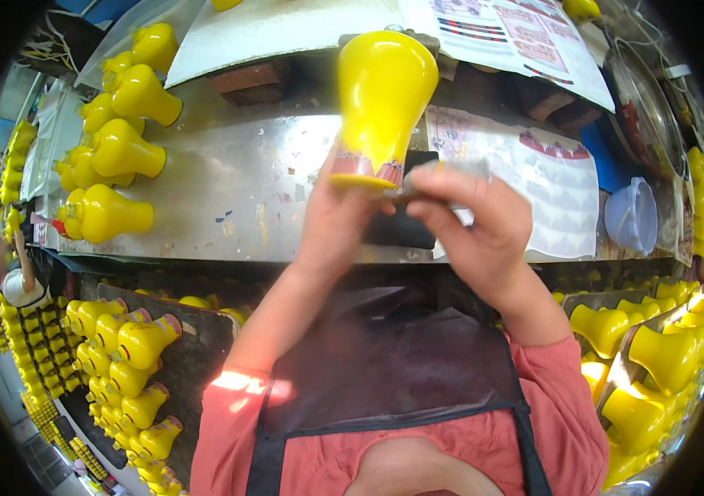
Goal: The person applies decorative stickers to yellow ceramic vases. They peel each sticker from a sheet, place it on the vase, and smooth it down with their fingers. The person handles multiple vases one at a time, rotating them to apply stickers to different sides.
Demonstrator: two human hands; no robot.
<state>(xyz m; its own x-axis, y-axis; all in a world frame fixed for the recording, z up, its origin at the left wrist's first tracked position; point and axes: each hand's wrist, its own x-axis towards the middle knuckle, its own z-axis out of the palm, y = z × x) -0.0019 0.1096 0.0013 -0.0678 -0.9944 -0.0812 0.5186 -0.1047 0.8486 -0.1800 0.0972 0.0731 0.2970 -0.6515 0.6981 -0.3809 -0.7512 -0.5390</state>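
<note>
A glossy yellow vase hangs tilted over the worktable, its wide end away from me and its flared end toward me. My left hand is closed round the flared end from below and the left. A band of red-brown patterned decals runs round the narrow part by that end. Close beside the band, my right hand pinches its thumb and fingers together. A blurred greyish thing shows at its fingertips, too smeared to name. Beneath the hands lies a black pad, partly hidden.
Decal sheets lie on the metal table at right. Several yellow vases lie at the left. A lilac bucket stands at the right edge. Racks of yellow vases flank me. A person is far left.
</note>
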